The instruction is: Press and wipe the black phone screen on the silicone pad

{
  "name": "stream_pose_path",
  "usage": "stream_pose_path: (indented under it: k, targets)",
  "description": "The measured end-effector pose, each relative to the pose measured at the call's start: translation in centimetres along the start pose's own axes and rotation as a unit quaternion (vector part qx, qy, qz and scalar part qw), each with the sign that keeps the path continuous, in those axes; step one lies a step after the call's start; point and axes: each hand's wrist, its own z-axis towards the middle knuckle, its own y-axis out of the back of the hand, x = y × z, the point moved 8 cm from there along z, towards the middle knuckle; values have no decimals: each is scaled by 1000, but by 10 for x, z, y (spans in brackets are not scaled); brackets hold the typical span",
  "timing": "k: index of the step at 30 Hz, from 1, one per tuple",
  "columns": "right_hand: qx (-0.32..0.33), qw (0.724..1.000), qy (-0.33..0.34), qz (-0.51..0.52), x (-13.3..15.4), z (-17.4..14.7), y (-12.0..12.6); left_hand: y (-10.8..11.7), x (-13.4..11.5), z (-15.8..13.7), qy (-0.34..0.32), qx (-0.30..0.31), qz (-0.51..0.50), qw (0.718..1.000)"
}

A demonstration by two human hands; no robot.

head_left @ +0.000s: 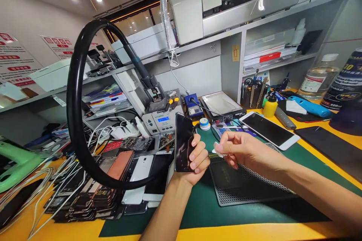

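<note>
A dark smartphone (pixel 183 145) stands upright in my left hand (pixel 200 154), its glossy black screen turned mostly toward me. My fingers wrap round its right edge. To the right of it, my right hand (pixel 236 146) is closed in a pinch on a small white scrap (pixel 217 151), perhaps tissue or cotton; most of it is hidden by the fingers. The two hands are apart, both above the green mat (pixel 195 207). Beneath my right hand lies a black perforated pad (pixel 240 184).
A thick black flexible hose (pixel 74 98) arches on the left. Stacked phone parts (pixel 98 196) and white cables lie there. Behind stand a grey station with a display (pixel 162 119) and a solder-like spool (pixel 204 123). A white tablet (pixel 267 130) and bottles (pixel 319 77) are at right.
</note>
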Motion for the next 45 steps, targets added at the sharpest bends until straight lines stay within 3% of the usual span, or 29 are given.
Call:
stream_pose_path:
  k: [21,24,29,34,36,37,40,42,45]
  targets:
    - [-1,999,-21,-43,3,-6,-5,-6,10,-5,66,73,-20,995]
    - [0,999,-16,-36,3,-5,-6,-5,11,-4,64,61,-3,996]
    - [-10,999,-5,-46,4,-4,-3,6,3,-1,-1,-23,40,999]
    - [19,992,21,-120,6,-7,-13,8,-5,0,-48,-51,42,997]
    - [28,970,94,-224,8,-11,-24,9,-8,1,-72,-60,42,995]
    - [30,944,157,-289,11,-15,-33,11,-9,3,-87,-64,41,993]
    - [43,821,362,-440,11,-37,-64,20,-11,9,-125,-72,40,989]
    - [42,753,420,-505,2,-46,-78,25,-11,12,-137,-72,41,987]
    - [29,718,426,-550,-7,-48,-83,30,-11,11,-148,-64,42,986]
